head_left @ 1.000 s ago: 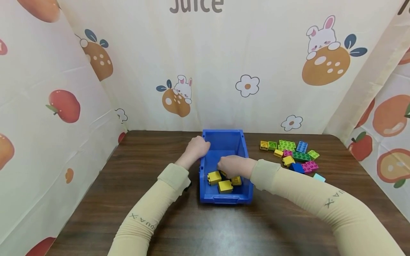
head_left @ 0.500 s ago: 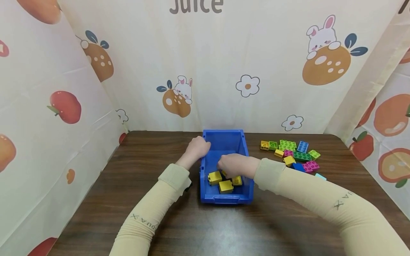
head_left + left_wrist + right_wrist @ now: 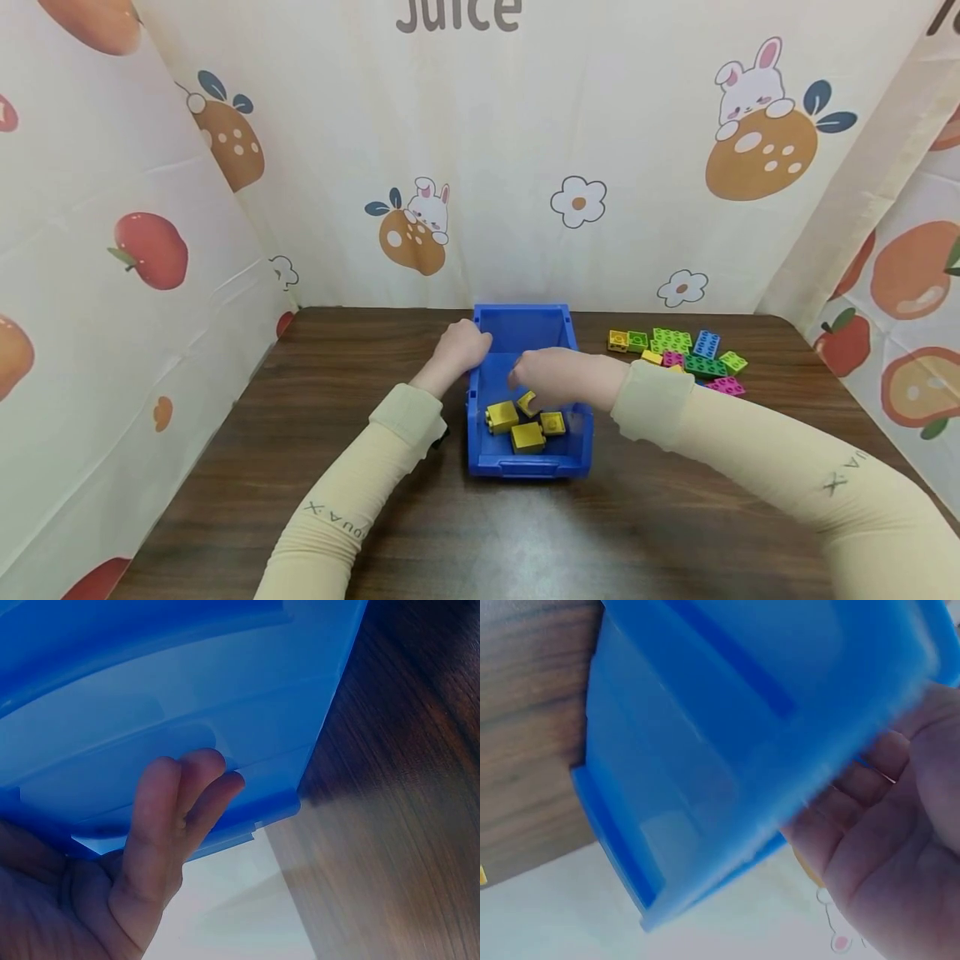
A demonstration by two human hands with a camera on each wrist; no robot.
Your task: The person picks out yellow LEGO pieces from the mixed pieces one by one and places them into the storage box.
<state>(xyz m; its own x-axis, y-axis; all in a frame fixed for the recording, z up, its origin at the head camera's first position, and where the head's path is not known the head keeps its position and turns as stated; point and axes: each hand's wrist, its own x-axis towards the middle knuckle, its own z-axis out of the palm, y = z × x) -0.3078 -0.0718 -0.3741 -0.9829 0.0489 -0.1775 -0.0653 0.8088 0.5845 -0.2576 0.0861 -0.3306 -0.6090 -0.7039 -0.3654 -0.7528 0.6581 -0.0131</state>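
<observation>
A blue plastic bin (image 3: 521, 327) stands on the table with several yellow toy bricks (image 3: 527, 438) on its floor near the front. At its left rim my left hand (image 3: 462, 344) grips the wall; in the left wrist view, fingers (image 3: 154, 817) of that hand lie against the outside. My right hand (image 3: 555, 377) reaches over the right wall into the bin, above a tilted yellow brick (image 3: 527, 404), with thumb and fingers apart. In the right wrist view the bin's wall (image 3: 690, 787) hides the fingertips of my right hand (image 3: 889, 825).
Loose toy bricks in green, pink, blue and yellow lie to the right of the bin, among them a dark green brick (image 3: 705, 367) and a pink brick (image 3: 725, 386). A printed curtain (image 3: 510, 233) hangs behind the brown wooden table (image 3: 360, 375).
My right hand has risen slightly and shifted back to the right, its fingers loosening; the tilted yellow brick beneath it now shows more. My left hand stays at the bin's rim.
</observation>
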